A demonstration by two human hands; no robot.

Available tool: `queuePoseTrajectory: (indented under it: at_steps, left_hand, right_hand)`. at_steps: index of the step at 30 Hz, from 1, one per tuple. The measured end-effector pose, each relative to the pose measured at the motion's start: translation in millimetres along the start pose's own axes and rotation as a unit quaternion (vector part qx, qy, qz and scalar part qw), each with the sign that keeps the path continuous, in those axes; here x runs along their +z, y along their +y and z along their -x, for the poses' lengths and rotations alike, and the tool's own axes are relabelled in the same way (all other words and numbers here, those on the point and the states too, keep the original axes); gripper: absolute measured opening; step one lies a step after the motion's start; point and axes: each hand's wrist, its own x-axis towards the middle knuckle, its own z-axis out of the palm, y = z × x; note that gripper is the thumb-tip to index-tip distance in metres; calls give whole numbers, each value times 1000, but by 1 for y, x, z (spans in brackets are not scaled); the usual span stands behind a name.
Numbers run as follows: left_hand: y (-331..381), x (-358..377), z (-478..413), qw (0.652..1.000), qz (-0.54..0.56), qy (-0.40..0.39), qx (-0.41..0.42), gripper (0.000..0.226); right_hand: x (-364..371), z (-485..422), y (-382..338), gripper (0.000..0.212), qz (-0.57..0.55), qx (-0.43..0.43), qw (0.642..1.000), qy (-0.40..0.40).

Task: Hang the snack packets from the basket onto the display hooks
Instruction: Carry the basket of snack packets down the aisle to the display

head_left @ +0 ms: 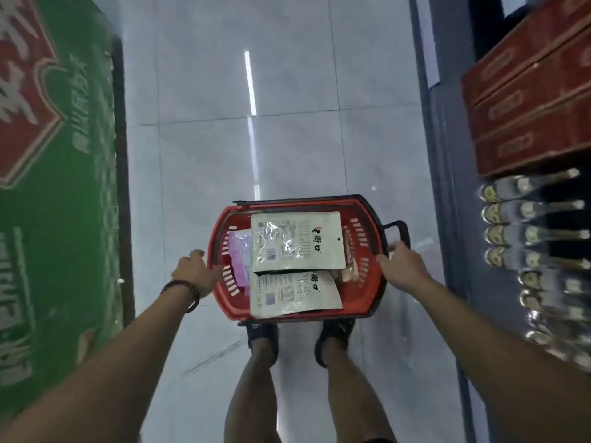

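Snack packets (297, 241) all inside basket (364, 292). Two cream packets flat on top: one toward basket's far end, lower cream packet (294, 294) partly tucked under it at basket's near end. Pink packet (240, 260) along basket's left wall, mostly covered. Brownish packet (350, 266) peeking out by basket's right wall, print unreadable. Basket red with black rim, black handle (398, 231) sticking out on its right side. Carried over tiled floor (287, 139), near edge covering toes of shoes (262, 338). Left hand (195, 270) on basket's left rim, fingers curled over the edge, gripping. Bracelet (182, 290) on that wrist. Right hand (403, 266) on basket's right rim, fingers wrapped round black rim just beside handle, gripping. Left of basket: green cartons (64, 219). Right of basket: stacked red boxes (527, 107) and a row of bottles (527, 235).
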Motion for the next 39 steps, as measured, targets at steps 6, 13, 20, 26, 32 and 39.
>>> queuePoseTrajectory:
  at_steps: [6, 13, 20, 26, 32, 39]
  left_hand:
    - [-5, 32, -88, 993, 87, -23, -71, 70]
    - [-11, 44, -104, 980, 178, -20, -88, 51]
    - [61, -26, 24, 989, 150, -4, 4, 41]
    - [127, -93, 163, 985, 135, -31, 100, 43]
    - [180, -126, 269, 963, 27, -38, 266, 50]
    - [223, -96, 403, 889, -70, -77, 447, 52]
  right_hand:
    - [65, -84, 17, 63, -118, 71, 989, 52]
    - [52, -109, 36, 59, -219, 136, 966, 13]
    - [-30, 7, 76, 49, -285, 137, 948, 42]
    - [-102, 181, 115, 44, -424, 164, 883, 114]
    - [-94, 368, 157, 30, -539, 206, 783, 232]
    - [-3, 543, 235, 49, -655, 311, 600, 338]
